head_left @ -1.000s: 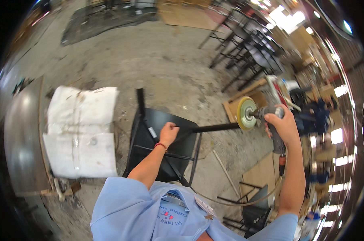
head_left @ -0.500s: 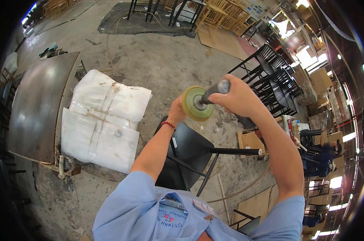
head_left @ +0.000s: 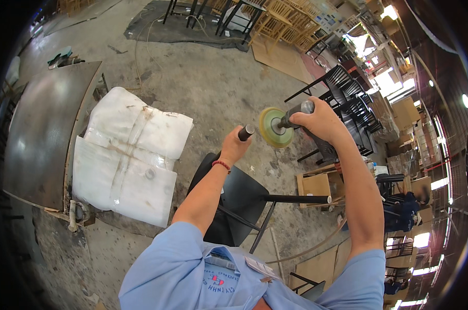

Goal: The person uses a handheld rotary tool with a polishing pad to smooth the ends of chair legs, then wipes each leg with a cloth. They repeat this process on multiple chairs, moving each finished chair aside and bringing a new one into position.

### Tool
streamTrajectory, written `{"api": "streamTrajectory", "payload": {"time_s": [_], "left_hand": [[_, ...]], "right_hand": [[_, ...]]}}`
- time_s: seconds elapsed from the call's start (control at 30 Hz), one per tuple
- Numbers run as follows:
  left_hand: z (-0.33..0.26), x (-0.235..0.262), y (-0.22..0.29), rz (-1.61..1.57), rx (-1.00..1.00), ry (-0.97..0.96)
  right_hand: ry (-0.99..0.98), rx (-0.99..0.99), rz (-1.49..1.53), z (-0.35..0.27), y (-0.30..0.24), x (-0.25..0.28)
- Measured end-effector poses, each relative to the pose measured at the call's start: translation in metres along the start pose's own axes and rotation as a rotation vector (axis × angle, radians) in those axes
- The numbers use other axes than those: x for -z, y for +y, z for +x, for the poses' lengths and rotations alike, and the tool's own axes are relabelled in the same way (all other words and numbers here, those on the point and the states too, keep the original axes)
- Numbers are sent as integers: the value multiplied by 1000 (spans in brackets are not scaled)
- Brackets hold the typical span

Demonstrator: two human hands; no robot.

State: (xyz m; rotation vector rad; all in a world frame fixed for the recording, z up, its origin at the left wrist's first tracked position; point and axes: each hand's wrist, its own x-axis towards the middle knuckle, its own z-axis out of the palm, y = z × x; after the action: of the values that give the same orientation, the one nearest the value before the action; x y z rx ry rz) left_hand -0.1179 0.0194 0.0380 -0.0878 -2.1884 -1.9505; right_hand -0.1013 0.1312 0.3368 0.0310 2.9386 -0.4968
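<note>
My left fingers clench a black chair leg while my right fingers grasp the sander, its yellow disc just beside that leg, not touching, so sanding seems still ahead.

A single head-worn fisheye view looks steeply down from above the person's shoulders, close to the raised left hand and right hand, whose forearms enter from the lower edge. It faces forward over a black chair on the concrete floor. Straight lines bend toward the dark circular rim; stacked chairs curve along the upper right edge.
</note>
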Motion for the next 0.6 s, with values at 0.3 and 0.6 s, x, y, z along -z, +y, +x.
{"api": "streamTrajectory", "payload": {"time_s": [0.3,0.6], "left_hand": [[0,-2,-1,-55,-91,29],[-6,7,-9,-238,-190,57]], "right_hand": [[-41,29,-142,14,-24,-26],[-104,88,-22,0,-31,-35]]}}
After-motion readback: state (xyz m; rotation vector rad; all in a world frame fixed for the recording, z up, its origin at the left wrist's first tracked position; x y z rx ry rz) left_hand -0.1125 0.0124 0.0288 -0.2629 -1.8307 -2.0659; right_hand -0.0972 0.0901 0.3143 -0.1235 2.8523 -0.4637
